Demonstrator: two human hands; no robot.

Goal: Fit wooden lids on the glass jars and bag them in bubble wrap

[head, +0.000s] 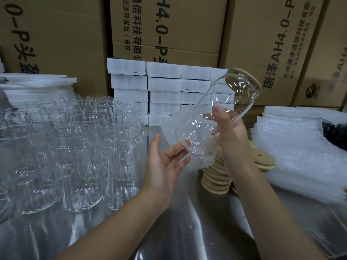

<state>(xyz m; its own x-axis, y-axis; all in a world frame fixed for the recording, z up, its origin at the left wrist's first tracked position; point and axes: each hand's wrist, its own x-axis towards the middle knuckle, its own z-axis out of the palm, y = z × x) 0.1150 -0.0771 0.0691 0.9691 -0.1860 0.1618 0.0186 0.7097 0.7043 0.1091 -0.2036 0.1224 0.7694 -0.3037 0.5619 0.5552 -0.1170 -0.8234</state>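
Note:
My right hand (228, 128) grips a clear glass jar (216, 109) around its middle and holds it tilted in the air, its base low at the left. A wooden lid (250, 78) sits on its far upper end. My left hand (165, 162) is palm up under the jar's base, fingers straight, fingertips touching or nearly touching the glass. A thin bubble wrap bag (178, 126) shows behind and below the jar's lower end. Stacked wooden lids (216, 177) stand on the table under my right wrist.
Several empty glass jars (75, 147) crowd the left of the metal table (187, 212). A pile of bubble wrap bags (300, 147) lies at the right. White foam-wrapped packs (163, 87) are stacked at the back before brown cardboard cartons (187, 25).

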